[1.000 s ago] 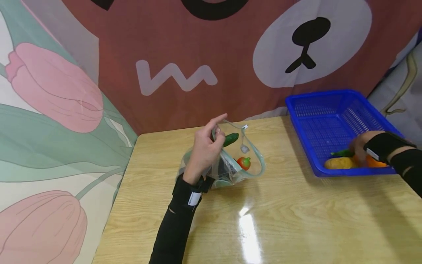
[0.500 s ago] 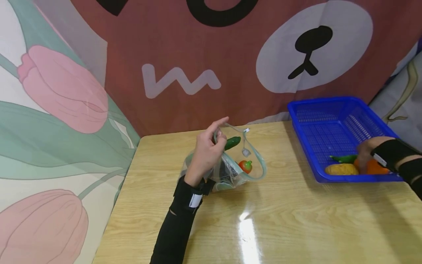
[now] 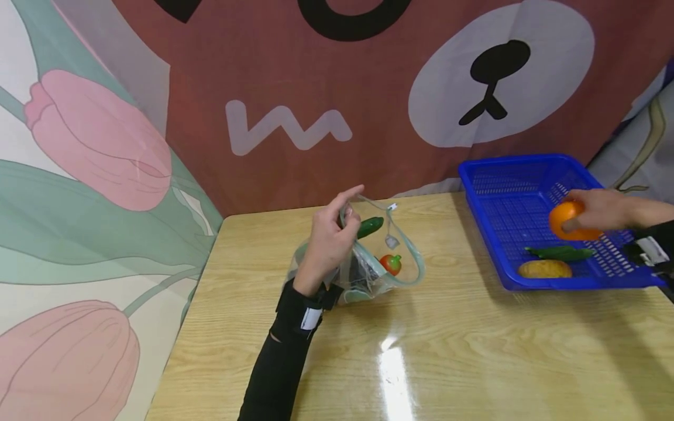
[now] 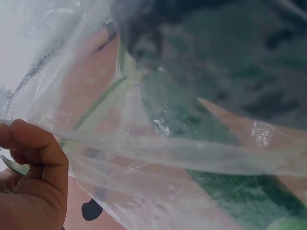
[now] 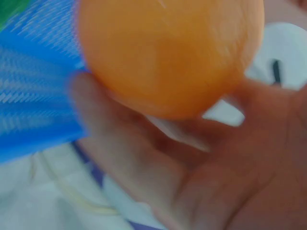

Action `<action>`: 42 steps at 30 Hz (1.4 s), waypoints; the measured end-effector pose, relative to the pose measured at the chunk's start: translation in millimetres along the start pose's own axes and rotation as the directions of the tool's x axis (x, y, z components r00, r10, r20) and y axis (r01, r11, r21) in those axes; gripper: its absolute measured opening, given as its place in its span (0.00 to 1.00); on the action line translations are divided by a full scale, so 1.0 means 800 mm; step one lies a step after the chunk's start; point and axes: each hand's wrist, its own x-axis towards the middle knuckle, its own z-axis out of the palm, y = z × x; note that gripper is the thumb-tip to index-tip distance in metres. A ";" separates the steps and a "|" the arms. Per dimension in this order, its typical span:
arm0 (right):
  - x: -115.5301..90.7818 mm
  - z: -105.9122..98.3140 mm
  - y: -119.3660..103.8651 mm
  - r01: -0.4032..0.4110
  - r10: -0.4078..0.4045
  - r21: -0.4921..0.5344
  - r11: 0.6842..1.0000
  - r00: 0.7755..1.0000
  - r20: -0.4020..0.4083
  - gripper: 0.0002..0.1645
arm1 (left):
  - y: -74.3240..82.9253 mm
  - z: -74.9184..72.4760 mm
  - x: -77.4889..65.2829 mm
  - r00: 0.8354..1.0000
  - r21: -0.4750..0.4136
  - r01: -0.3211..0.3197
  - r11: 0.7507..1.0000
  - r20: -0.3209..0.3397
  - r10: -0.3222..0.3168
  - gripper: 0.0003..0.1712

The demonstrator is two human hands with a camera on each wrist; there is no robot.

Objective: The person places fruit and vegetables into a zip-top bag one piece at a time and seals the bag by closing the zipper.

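Observation:
In the head view my left hand (image 3: 329, 245) pinches the edge of a clear drawstring bag (image 3: 420, 266) with pale green trim, holding its mouth up. Inside show a cucumber (image 3: 371, 227) and a small red vegetable (image 3: 391, 264) with a green stem. The left wrist view looks through the film at the cucumber (image 4: 192, 124) and a large dark shape (image 4: 225, 57). Over the blue basket (image 3: 487, 234), my right hand (image 3: 605, 209) grips an orange (image 3: 563, 221). Its fingers wrap the orange (image 5: 168, 52) from below in the right wrist view.
In the basket's near part lie a green pepper (image 3: 563, 252) and a yellow potato (image 3: 544, 269). The wooden table (image 3: 474, 345) extends between bag and basket. Behind it hangs a brown bear-print cloth (image 3: 295, 175), with a tulip-print cloth (image 3: 89, 245) on the left.
My right hand has taken the orange from the basket's near right corner and raised it up and slightly left, uncovering the green pepper. My left hand keeps its hold on the bag.

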 end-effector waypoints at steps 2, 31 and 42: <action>0.000 -0.003 -0.015 0.009 -0.014 -0.044 0.999 0.993 -0.119 0.38 | 0.000 -0.001 0.000 1.000 0.002 -0.002 1.000 0.001 0.002 0.27; 0.017 0.043 -0.316 0.805 -0.704 0.050 0.591 0.545 -0.456 0.43 | 0.004 -0.003 0.002 1.000 0.030 -0.005 1.000 -0.010 0.005 0.25; 0.047 0.065 -0.361 0.844 -0.774 0.021 0.535 0.500 -0.389 0.50 | 0.005 -0.007 0.005 0.996 0.054 -0.024 0.998 -0.081 0.029 0.25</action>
